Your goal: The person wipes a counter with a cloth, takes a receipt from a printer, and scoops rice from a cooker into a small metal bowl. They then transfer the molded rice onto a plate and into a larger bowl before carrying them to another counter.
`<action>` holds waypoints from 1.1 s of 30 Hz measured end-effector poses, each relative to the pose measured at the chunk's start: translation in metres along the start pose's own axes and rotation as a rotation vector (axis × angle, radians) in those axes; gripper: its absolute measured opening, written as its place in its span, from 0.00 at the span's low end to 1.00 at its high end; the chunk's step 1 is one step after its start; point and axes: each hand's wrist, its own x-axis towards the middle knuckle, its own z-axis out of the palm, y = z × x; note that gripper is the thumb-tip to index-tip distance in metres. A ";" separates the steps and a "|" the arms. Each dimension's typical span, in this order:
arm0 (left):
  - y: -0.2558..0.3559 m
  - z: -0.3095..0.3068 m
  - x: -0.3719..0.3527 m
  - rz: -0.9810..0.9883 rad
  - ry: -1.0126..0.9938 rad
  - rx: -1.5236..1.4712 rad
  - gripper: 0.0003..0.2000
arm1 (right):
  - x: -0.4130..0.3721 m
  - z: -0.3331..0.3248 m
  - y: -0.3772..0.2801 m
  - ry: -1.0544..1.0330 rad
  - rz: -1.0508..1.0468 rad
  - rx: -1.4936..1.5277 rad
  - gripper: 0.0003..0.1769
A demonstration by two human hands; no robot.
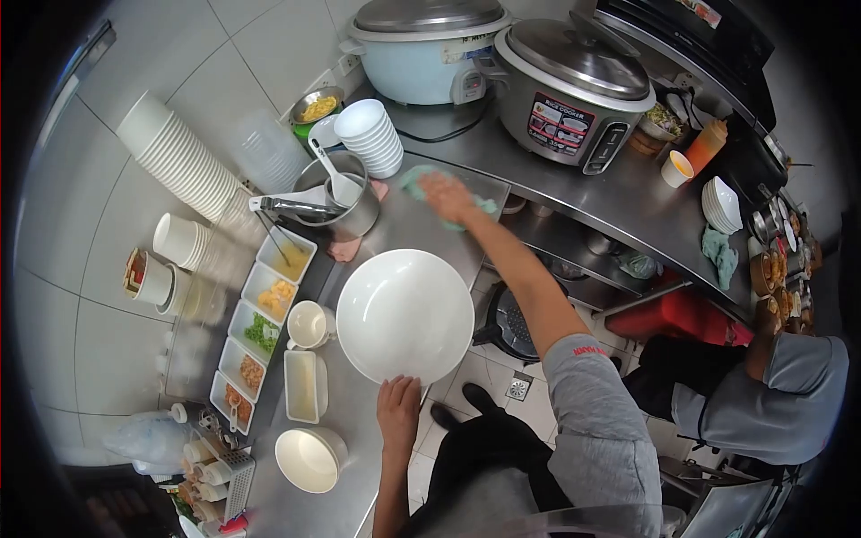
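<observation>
Pressed down on a pale green cloth [477, 206], my right hand [448, 197] reaches across the steel counter [429, 235] with the cloth bunched beneath its fingers. My left hand [397, 412] has its fingers at the near rim of a large white bowl [405, 314], holding it; the thumb is hard to make out. The bowl has nothing in it and sits close to the counter's edge. Left of it are a white mug [310, 325], a narrow rectangular dish [305, 386] and a smaller cream bowl [309, 459].
A steel pot [359, 211] with utensils stands behind the bowl, near stacked white bowls [368, 134]. Food trays [260, 332] line the left side, beside stacked cups [179, 157]. Two rice cookers [574, 94] occupy the back counter. A co-worker [771, 394] is at the right.
</observation>
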 end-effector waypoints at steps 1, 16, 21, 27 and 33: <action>-0.001 0.001 -0.001 -0.006 -0.007 -0.011 0.10 | 0.003 0.001 0.024 0.053 0.111 0.026 0.28; -0.017 0.013 0.014 0.157 0.056 -0.140 0.03 | -0.121 0.018 0.006 0.316 0.065 0.109 0.29; -0.006 0.019 0.036 0.166 -0.034 -0.215 0.04 | -0.078 -0.010 0.039 0.211 0.336 -0.074 0.23; -0.011 0.034 0.068 0.206 -0.091 -0.179 0.06 | 0.010 -0.079 0.031 0.080 0.299 0.498 0.26; -0.016 0.047 0.103 0.190 -0.091 -0.261 0.08 | 0.023 -0.150 0.009 0.003 0.167 0.144 0.37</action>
